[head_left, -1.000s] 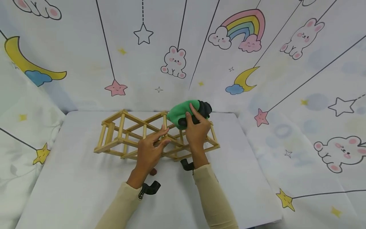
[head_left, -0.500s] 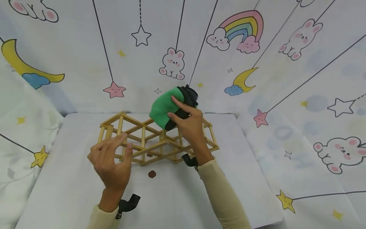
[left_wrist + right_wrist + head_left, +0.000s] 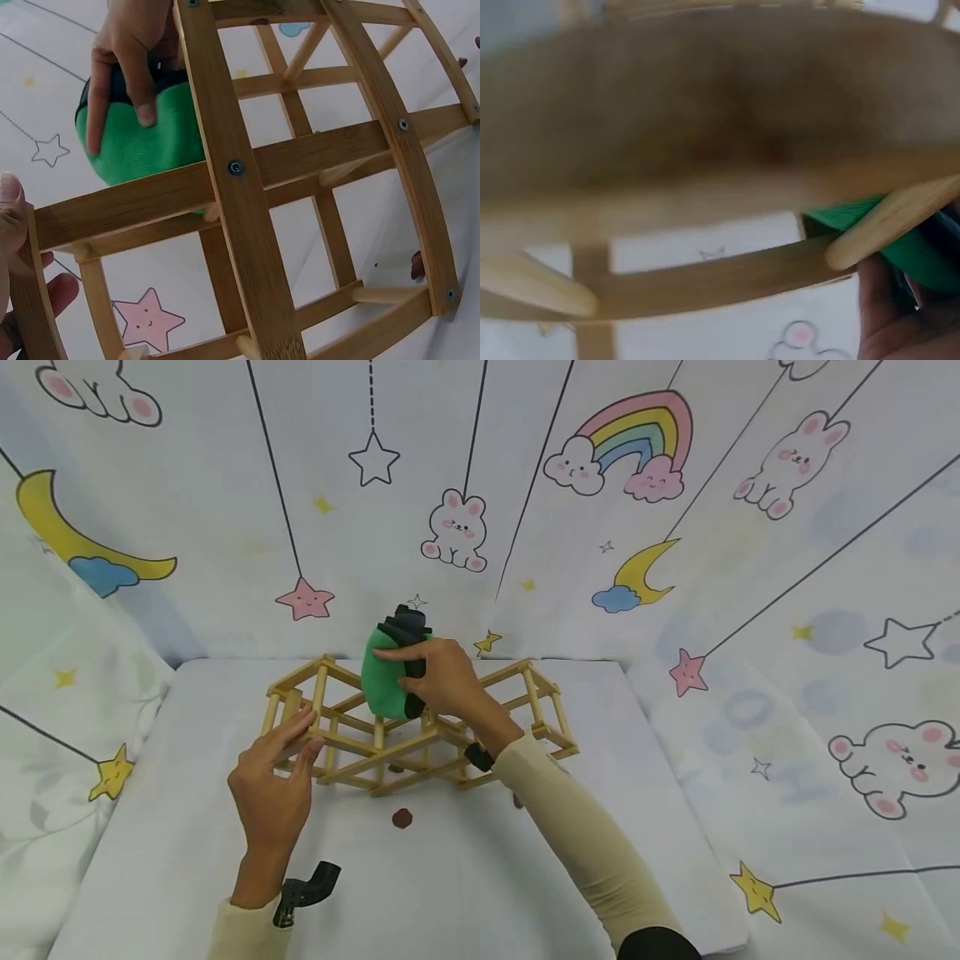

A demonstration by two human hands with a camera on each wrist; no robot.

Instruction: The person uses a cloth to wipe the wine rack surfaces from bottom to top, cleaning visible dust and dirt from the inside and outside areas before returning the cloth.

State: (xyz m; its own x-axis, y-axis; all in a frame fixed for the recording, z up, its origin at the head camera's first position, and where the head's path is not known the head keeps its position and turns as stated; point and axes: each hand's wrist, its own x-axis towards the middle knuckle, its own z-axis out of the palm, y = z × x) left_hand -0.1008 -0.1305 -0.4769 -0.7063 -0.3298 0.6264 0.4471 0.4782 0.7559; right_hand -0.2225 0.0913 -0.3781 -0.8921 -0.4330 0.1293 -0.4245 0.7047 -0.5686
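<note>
A light wooden rack of crossed slats and round dowels stands unfolded on the white table. My right hand holds a soft green and black bundle over the rack's left-middle part, forefinger and thumb spread across its green side. At the rack's left end, my left hand grips a slat; in the left wrist view the thumb and fingers lie on either side of this slat. Rack slats partly cover the green bundle there. In the right wrist view a blurred beam hides most of the bundle.
Small brown lumps lie on the white table: one brown lump in front of the rack, another near the right sleeve, one under the rack. A patterned white cloth hangs close behind the rack.
My right hand has carried the green and black bundle leftward along the rack, turning its black end upward. My left hand has left the rack's middle and taken hold of its left end.
</note>
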